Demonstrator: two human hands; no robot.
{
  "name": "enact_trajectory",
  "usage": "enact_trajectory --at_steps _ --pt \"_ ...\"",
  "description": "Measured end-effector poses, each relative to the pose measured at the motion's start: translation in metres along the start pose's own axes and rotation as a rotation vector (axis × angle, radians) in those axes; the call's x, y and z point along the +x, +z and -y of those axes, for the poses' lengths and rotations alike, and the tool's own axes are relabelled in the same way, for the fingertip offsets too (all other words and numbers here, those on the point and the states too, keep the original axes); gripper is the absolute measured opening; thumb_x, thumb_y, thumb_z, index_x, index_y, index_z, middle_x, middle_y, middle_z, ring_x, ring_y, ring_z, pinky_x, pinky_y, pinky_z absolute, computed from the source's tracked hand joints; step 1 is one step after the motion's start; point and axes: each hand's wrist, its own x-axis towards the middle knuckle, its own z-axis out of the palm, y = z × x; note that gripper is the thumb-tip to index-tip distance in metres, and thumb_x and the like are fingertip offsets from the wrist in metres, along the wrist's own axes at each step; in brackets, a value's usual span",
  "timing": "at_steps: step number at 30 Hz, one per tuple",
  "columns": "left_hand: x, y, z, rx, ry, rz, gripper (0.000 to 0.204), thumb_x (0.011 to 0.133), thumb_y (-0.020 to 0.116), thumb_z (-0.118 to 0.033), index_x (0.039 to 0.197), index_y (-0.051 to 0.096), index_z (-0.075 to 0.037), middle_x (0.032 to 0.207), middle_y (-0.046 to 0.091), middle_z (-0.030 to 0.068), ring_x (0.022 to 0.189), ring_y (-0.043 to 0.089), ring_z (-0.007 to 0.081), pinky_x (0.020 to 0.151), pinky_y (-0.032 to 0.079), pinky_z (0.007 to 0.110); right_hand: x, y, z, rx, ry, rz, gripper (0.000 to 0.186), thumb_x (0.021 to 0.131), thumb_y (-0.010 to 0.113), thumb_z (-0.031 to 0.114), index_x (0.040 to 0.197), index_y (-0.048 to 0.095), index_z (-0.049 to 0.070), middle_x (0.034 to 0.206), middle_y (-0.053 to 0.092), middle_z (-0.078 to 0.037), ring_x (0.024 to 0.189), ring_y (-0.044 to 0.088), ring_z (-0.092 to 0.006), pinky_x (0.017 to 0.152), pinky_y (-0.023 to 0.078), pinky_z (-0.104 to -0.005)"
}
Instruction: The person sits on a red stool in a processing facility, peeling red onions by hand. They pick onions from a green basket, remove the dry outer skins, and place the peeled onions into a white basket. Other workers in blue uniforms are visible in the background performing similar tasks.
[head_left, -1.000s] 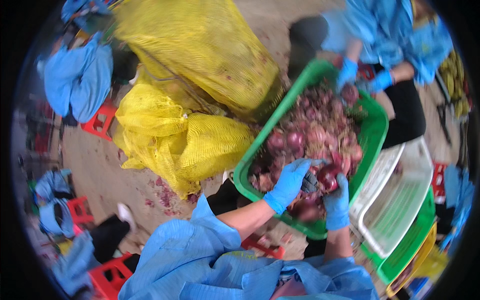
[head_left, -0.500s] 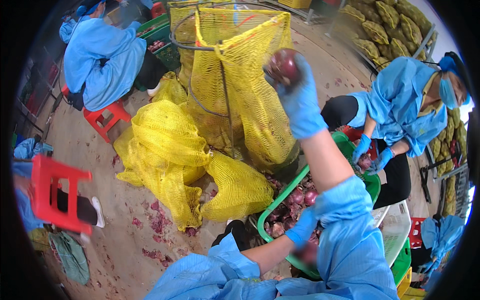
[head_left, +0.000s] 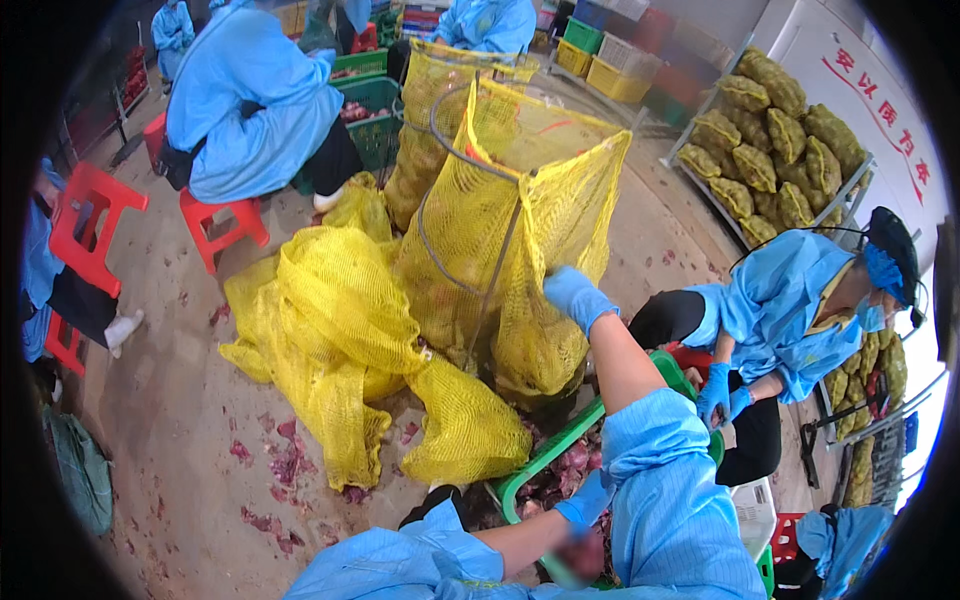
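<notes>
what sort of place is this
Probably a produce packing shed handling onions: a green crate holds red onions, a tall yellow mesh sack hangs open on a metal frame, and filled sacks are piled at the far wall.

- Wide fisheye view from the left of two cameras worn side by side on the person's head; it is upright, so the picture's left is the person's left.
- It faces down and forward: the floor [head_left: 200, 450] is seen from above, while distant crates [head_left: 618, 80] and a pale wall [head_left: 820, 55] appear near the top.
- Closest to the lens, along the lower edge, are the wearer's blue sleeves [head_left: 665, 480]; the left hand [head_left: 588, 500] is low in the view, the right hand [head_left: 578, 297] farther out.
- An upright yellow mesh bag [head_left: 555, 215] is at middle range ahead; a co-worker [head_left: 790, 285] sits to the right.
- Darkness rings the round view.
</notes>
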Motion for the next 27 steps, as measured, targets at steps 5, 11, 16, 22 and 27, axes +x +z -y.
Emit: enact_trajectory --at_steps 5,11,16,22,27 --pt "-0.011 0.011 -0.029 -0.097 -0.150 -0.158 0.037 0.097 0.033 -0.029 0.124 0.046 -0.006 0.121 0.052 0.0091 0.105 0.052 0.0186 0.092 0.042 0.031 -0.062 -0.053 0.039 0.326 0.295 -0.245 0.039 0.082 0.051 0.031 0.109 0.060 0.005 0.105 0.061 -0.020 0.098 0.058 -0.0363 0.085 0.046 -0.0407" --pt "-0.014 -0.023 -0.034 -0.023 0.260 -0.247 0.023 0.091 0.046 -0.026 0.088 0.061 -0.009 0.077 0.062 0.0032 0.069 0.057 0.0129 0.065 0.047 0.027 -0.206 0.064 0.019 0.611 0.123 -0.840 0.039 0.079 0.059 0.007 0.118 0.053 0.006 0.120 0.056 -0.014 0.099 0.059 -0.0272 0.087 0.046 -0.0325" --pt "-0.025 0.028 -0.068 -0.266 0.064 -0.174 0.030 0.090 0.049 -0.026 0.111 0.058 -0.006 0.086 0.063 0.0041 0.072 0.060 0.0146 0.064 0.048 0.028 -0.426 0.260 -0.030 0.892 1.173 -0.783 0.043 0.080 0.059 0.016 0.119 0.053 0.001 0.103 0.061 -0.020 0.097 0.060 -0.0267 0.086 0.045 -0.0325" --pt "-0.014 0.034 -0.065 -0.063 0.040 -0.326 0.037 0.090 0.045 -0.025 0.119 0.054 -0.003 0.093 0.064 0.0104 0.075 0.062 0.0205 0.064 0.050 0.030 -0.489 0.292 0.024 0.548 0.977 -0.262 0.060 0.074 0.065 0.024 0.128 0.045 0.005 0.124 0.050 -0.020 0.110 0.051 -0.0339 0.094 0.042 -0.0395" --pt "-0.002 0.036 -0.056 -0.042 0.083 -0.316 0.039 0.090 0.044 -0.026 0.120 0.053 -0.002 0.091 0.064 0.0092 0.076 0.061 0.0206 0.067 0.049 0.031 -0.436 0.272 0.011 0.617 1.065 -0.425 0.057 0.071 0.066 0.016 0.122 0.045 0.005 0.122 0.048 -0.019 0.109 0.049 -0.0378 0.092 0.042 -0.0424"
